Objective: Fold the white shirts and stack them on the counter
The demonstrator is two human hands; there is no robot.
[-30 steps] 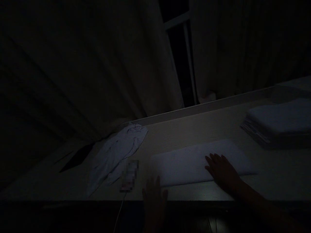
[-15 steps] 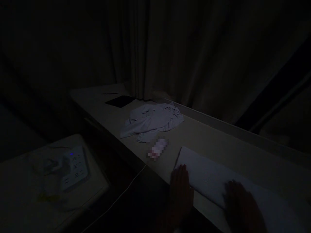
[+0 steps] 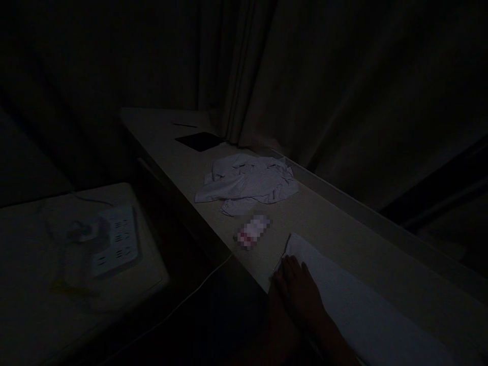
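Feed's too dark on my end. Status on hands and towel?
One hand flat on the towel end, which one unclear. Other hand not seen. Towel folded along counter edge. Crumpled cloth beyond, apart.

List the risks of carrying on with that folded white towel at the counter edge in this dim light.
1. The folded white towel lies close to the front edge of the long pale counter; a push from the hand on its near end could slide it off.
2. A thin white cable hangs over the edge beside that hand and might snag.
3. In the darkness, the crumpled white garment and small blurred object are easy to knock.
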